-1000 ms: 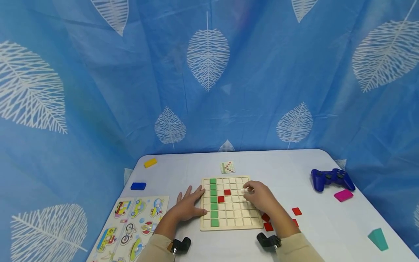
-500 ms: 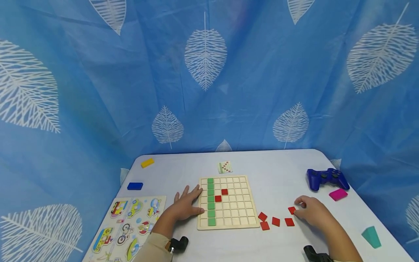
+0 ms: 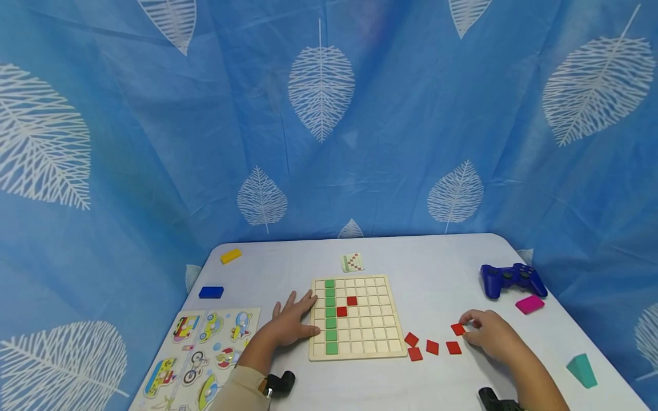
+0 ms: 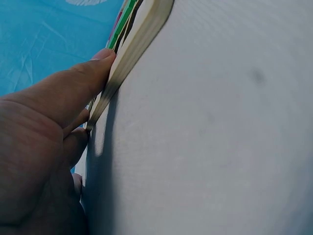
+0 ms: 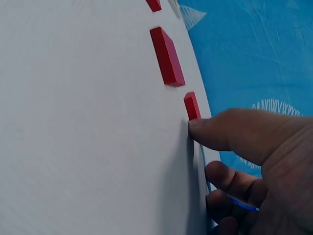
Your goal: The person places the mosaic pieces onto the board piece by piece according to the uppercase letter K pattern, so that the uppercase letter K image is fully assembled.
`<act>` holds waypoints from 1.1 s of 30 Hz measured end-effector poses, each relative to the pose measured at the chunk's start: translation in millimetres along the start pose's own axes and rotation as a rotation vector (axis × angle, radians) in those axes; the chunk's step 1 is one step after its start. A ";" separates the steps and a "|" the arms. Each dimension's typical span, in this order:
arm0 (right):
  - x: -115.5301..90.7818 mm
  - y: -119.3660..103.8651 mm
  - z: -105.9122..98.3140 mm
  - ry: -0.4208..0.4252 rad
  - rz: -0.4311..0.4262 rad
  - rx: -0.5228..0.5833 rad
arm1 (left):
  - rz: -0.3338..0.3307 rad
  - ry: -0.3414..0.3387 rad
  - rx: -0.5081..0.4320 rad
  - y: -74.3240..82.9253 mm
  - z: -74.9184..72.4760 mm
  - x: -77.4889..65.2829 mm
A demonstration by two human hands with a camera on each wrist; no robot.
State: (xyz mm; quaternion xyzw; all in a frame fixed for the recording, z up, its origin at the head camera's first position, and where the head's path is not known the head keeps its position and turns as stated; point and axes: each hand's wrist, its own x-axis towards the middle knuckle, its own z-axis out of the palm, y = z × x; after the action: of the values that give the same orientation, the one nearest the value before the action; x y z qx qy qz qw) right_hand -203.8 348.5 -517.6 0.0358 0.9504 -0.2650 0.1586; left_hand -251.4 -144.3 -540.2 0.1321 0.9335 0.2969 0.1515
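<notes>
Blue leaf-print cloth (image 3: 390, 125) hangs behind a white table (image 3: 421, 268). At lower centre, the left hand (image 3: 288, 325), fingers spread, touches the wooden board (image 3: 368, 322); lower right, the right hand (image 3: 490, 334) pinches a red tile (image 3: 457, 329).

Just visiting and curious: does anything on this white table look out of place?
Perhaps the dark blue game controller on the right side of the white table: it seems unrelated to the pale wooden grid board and red square tiles.
</notes>
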 end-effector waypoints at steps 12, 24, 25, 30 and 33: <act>20.7 -32.8 3.3 0.036 -0.086 0.056 | 0.009 0.002 -0.002 -5.5 -1.6 0.1; 79.2 -160.1 67.4 0.142 -0.212 0.250 | 0.019 -0.010 -0.021 -7.8 -1.6 0.0; 83.0 -165.1 72.7 0.140 -0.221 0.257 | 0.021 -0.011 -0.024 -7.2 -1.6 0.1; 95.6 -181.2 88.1 0.151 -0.230 0.237 | 0.020 -0.007 -0.026 -4.2 -3.3 1.1; 97.4 -186.1 90.7 0.152 -0.235 0.209 | 0.019 -0.003 -0.016 -4.0 -5.3 1.4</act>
State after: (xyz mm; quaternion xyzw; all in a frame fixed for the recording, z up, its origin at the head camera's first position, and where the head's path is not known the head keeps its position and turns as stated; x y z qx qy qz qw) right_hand -298.7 140.7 -530.5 -0.0391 0.9246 -0.3758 0.0496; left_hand -255.2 -149.7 -538.7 0.1400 0.9297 0.3055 0.1510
